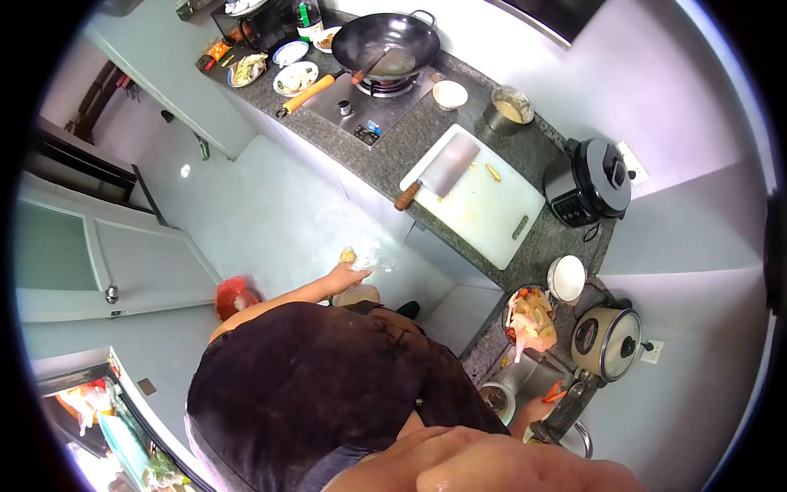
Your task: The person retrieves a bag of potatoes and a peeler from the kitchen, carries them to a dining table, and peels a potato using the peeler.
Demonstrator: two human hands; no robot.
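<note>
My left hand (343,279), out over the floor in front of my body, is closed on a crumpled clear plastic bag (375,261). A small yellowish lump (348,255) shows at its fingertips; whether it lies inside the bag I cannot tell. My right hand (538,409) is over the sink (525,375) at the lower right. Its fingers are closed around a slim orange object (556,392), too small to name. Beside the sink, a raw chicken (531,320) with orange and red pieces around it sits in a dish. A white bowl (497,402) stands at the sink's near side.
A cleaver (449,166) lies on the white cutting board (500,221). A wok (385,45) sits on the stove, with several plates left of it. A pressure cooker (586,184), a rice cooker (607,343) and a white bowl (566,278) stand rightward. A red bag (236,297) is low left.
</note>
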